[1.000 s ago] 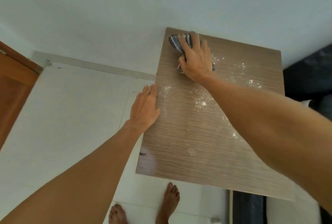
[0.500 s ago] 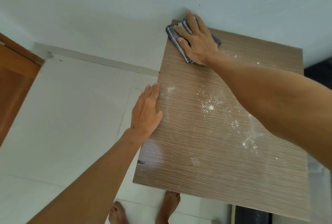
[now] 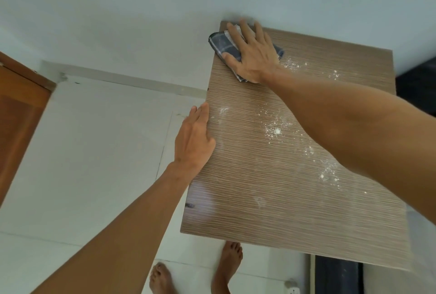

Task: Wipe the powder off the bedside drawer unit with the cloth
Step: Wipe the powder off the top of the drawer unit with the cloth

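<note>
Pressing my spread right hand (image 3: 253,58) flat on the soft, limp cloth (image 3: 221,42) at twelve o'clock of the bedside drawer unit (image 3: 271,211), my open left hand (image 3: 192,142) braces its nine o'clock edge, loose powder (image 3: 276,130) likely sweeping easily.

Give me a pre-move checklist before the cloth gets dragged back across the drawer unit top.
1. Cloth flat under right hand: ok.
2. Cloth starts at far corner by the wall: ok.
3. Left hand braced on the unit's left edge, clear of the wipe path: ok.
4. Powder remains on the drawer unit top: not ok, scattered from middle to right.
5. Powder hidden under the right forearm: cannot tell.
</note>
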{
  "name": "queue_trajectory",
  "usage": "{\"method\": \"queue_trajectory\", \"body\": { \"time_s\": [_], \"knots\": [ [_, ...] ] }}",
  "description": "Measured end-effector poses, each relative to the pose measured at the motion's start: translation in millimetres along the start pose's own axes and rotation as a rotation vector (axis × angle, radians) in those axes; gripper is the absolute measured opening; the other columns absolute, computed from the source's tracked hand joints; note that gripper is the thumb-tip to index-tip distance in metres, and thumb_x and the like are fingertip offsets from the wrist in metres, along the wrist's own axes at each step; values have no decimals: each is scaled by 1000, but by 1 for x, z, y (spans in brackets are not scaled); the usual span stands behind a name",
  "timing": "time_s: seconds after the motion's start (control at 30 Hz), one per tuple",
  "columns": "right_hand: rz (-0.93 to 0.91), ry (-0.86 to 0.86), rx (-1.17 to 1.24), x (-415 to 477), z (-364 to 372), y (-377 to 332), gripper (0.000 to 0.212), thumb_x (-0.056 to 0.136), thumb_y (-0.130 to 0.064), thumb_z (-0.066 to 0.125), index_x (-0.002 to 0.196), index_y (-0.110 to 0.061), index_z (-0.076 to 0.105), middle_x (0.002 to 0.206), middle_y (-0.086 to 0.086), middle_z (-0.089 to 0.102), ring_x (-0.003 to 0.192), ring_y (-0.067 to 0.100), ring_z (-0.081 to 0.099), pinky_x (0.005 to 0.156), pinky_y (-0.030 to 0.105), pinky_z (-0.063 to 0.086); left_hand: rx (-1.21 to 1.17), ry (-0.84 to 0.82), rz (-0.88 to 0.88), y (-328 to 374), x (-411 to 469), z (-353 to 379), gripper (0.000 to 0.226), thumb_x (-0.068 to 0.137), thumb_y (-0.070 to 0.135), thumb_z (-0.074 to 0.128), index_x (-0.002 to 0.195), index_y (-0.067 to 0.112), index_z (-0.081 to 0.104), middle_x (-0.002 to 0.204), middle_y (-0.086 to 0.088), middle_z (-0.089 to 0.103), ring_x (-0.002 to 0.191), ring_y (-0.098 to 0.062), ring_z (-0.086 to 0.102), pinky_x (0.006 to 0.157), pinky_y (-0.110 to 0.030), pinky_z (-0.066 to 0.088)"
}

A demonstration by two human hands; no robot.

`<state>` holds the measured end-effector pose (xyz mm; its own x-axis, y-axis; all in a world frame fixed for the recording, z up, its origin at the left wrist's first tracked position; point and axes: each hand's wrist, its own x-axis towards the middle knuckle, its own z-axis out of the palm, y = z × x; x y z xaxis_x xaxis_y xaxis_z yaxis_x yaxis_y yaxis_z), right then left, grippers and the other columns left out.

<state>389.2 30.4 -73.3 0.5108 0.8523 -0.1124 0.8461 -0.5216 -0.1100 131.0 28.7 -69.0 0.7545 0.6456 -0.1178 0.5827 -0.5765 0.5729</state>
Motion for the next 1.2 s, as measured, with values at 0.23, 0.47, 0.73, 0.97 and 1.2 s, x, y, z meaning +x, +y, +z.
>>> {"method": "queue_trajectory", "body": {
  "time_s": [0.23, 0.47, 0.73, 0.97, 1.2],
  "knots": [
    [-23, 6, 23, -1, -1, 1, 71, 95, -66, 23, 157, -34, 11, 163, 22, -4, 150, 40, 1, 121, 49, 8, -5, 2, -2, 0, 0, 1, 67, 86, -7, 41, 149, 11, 27, 151, -9, 38, 143, -26, 30, 112, -37, 32],
    [-35, 28, 33, -7, 3, -3, 71, 93, -69, 21, 156, -37, 12, 162, 26, 7, 150, 39, 10, 121, 49, 14, -10, 10, -12, 1, 0, 3, 66, 88, -6, 40, 150, 12, 25, 155, -7, 33, 146, -21, 22, 114, -31, 25],
    [-131, 22, -26, -49, 9, -23, 68, 96, -65, 15, 156, -33, 14, 161, 28, 9, 147, 41, 18, 120, 51, 19, -370, -37, -224, 9, 5, -9, 49, 97, 9, 30, 144, 20, 41, 151, -14, 36, 133, -27, 44, 114, -41, 32],
    [-164, 35, 16, -118, 21, -56, 65, 99, -60, 18, 156, -30, 18, 159, 29, 13, 147, 41, 18, 120, 51, 19, -760, -6, -463, 13, 18, -21, 30, 85, 28, 42, 81, 11, 67, 94, -12, 69, 92, -26, 62, 83, -45, 47],
    [-190, 20, 53, -196, 36, -89, 61, 101, -56, 21, 157, -33, 14, 161, 27, 7, 149, 41, 10, 120, 52, 15, -838, -2, -614, 17, 16, -31, 23, 89, 31, 36, 73, 30, 52, 94, -1, 69, 91, -22, 63, 86, -39, 47]
  ]
}}
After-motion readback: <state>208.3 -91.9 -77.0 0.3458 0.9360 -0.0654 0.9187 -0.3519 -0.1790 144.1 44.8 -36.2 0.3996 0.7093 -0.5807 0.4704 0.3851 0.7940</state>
